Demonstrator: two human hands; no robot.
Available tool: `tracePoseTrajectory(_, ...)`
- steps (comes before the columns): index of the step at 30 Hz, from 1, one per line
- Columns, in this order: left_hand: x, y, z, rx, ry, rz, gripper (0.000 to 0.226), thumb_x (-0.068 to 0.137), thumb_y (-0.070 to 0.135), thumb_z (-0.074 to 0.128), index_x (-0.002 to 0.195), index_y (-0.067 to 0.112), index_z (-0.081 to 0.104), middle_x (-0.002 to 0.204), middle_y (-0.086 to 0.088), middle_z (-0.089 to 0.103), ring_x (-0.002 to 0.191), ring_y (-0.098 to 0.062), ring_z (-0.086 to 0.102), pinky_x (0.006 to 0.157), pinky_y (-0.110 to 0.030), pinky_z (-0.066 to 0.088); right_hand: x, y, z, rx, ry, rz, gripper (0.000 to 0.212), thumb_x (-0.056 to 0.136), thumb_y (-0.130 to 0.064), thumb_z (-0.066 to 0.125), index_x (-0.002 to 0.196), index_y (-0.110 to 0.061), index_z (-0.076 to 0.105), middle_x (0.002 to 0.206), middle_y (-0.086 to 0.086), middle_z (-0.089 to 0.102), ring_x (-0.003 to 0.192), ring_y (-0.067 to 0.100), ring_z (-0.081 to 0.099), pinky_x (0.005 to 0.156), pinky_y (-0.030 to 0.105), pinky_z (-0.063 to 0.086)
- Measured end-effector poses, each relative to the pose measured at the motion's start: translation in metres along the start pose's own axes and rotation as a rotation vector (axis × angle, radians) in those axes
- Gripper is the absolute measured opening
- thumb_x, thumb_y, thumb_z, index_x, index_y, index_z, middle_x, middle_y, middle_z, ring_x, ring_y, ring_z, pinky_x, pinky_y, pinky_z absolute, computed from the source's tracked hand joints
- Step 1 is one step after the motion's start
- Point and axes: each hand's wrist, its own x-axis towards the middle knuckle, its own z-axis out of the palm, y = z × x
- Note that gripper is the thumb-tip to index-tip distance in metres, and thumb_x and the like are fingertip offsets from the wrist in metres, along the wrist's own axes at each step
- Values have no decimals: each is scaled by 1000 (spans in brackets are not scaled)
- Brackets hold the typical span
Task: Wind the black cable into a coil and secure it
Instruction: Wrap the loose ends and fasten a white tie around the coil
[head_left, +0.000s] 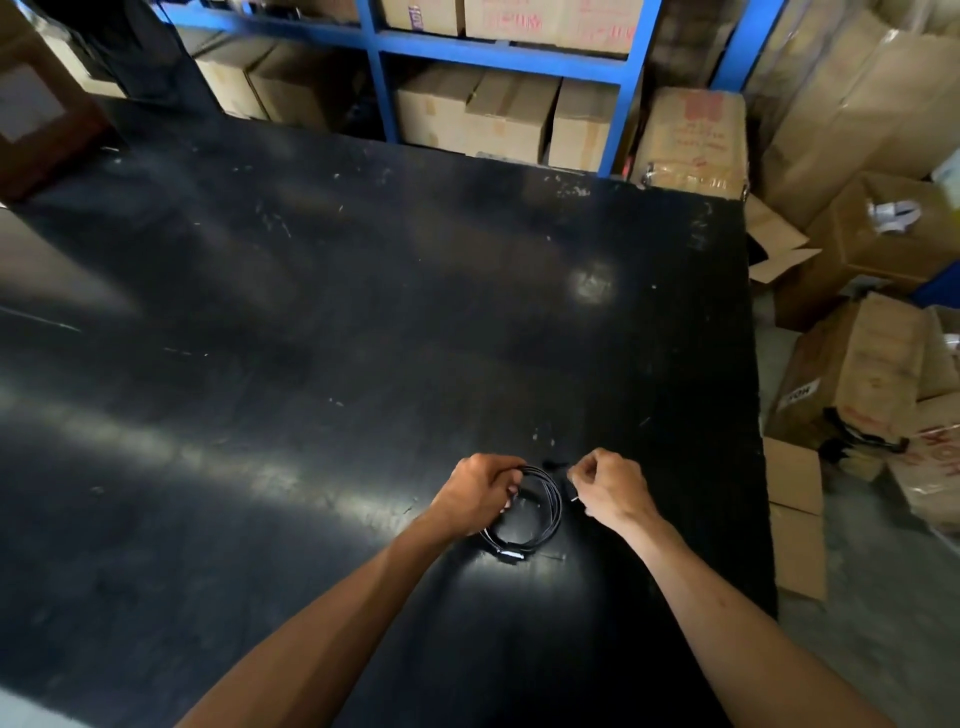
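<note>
The black cable (551, 506) is wound into a round coil of several loops, lying against the black table (311, 312) near its front right. A pale connector end (511, 555) shows at the coil's near side. My left hand (480, 491) grips the coil's left and top edge. My right hand (605, 483) sits just right of the coil, fingers pinched on a thin pale tie (574, 499) that pokes out below the knuckles. A short dark piece (556, 463) lies between the two hands; what it is cannot be told.
The table's right edge (758, 415) runs close to my right hand. Cardboard boxes (857, 374) crowd the floor to the right. Blue shelving (379, 67) with more boxes stands behind the table. A dark red box (41, 114) rests at the far left.
</note>
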Motion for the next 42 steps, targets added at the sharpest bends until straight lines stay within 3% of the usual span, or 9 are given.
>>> tracePoseTrajectory(5, -11, 9, -2, -100, -50, 74, 27, 98, 12, 49, 114, 14, 72, 69, 6, 63, 58, -10, 57, 61, -28, 51, -10, -1, -18, 44, -8, -99, 9, 97, -18, 65, 90, -14, 68, 79, 6, 74, 62, 18, 74, 55, 33, 64)
tracePoseTrajectory(11, -31, 21, -5, -110, -74, 97, 35, 99, 9, 50, 132, 8, 62, 74, 3, 63, 62, -14, 56, 65, -25, 50, -28, 0, -27, 220, 6, -106, 5, 92, -27, 69, 88, -27, 70, 90, 0, 77, 76, 14, 76, 76, 36, 64)
tracePoseTrajectory(14, -42, 27, -2, -209, -67, 105, 39, 100, 4, 50, 139, 4, 54, 77, -5, 61, 64, -17, 54, 66, -30, 50, -45, -5, -29, 521, -70, -60, 9, 97, -10, 65, 99, -17, 70, 101, 14, 76, 73, 20, 75, 63, 30, 62)
tracePoseTrajectory(17, -52, 36, -2, -274, -75, 174, 33, 100, 3, 49, 130, 10, 62, 76, -7, 58, 64, -18, 52, 64, -31, 48, -68, -13, -31, 684, -159, -83, 13, 96, -7, 66, 106, -13, 72, 93, 13, 78, 73, 21, 77, 60, 28, 61)
tracePoseTrajectory(21, -61, 45, -9, -220, -40, 193, 32, 100, 2, 48, 125, 10, 67, 72, -8, 57, 55, -9, 52, 58, -23, 47, -82, -20, -35, 765, -215, -63, 18, 97, -15, 61, 102, -7, 77, 88, 16, 81, 84, 30, 79, 88, 47, 60)
tracePoseTrajectory(24, -73, 51, -15, -149, -12, 179, 29, 99, 4, 50, 120, 6, 69, 71, -8, 61, 51, -8, 52, 56, -22, 47, -95, -26, -41, 820, -278, -85, 23, 95, -11, 56, 96, -1, 76, 83, 23, 77, 75, 32, 75, 79, 45, 59)
tracePoseTrajectory(30, -76, 50, -21, -32, -69, 102, 23, 97, 11, 49, 101, 10, 71, 65, -4, 63, 53, -15, 56, 58, -29, 49, -103, -26, -44, 492, -282, -252, 29, 75, -29, 66, 93, -12, 80, 87, 9, 80, 83, 19, 73, 83, 43, 55)
tracePoseTrajectory(34, -81, 55, -25, -11, -57, 43, 23, 99, 13, 47, 98, 8, 70, 59, 0, 59, 51, -10, 54, 53, -22, 46, -115, -31, -48, 141, -159, -475, 15, 72, -34, 73, 86, -34, 78, 82, -10, 74, 76, 1, 67, 77, 24, 51)
tracePoseTrajectory(42, -83, 60, -20, -198, -40, -20, 27, 96, 6, 49, 76, 13, 66, 59, -1, 52, 49, -8, 45, 48, -23, 39, -120, -28, -42, -20, 46, -696, 37, 84, -24, 77, 121, -22, 71, 104, -9, 70, 93, 4, 69, 84, 23, 59)
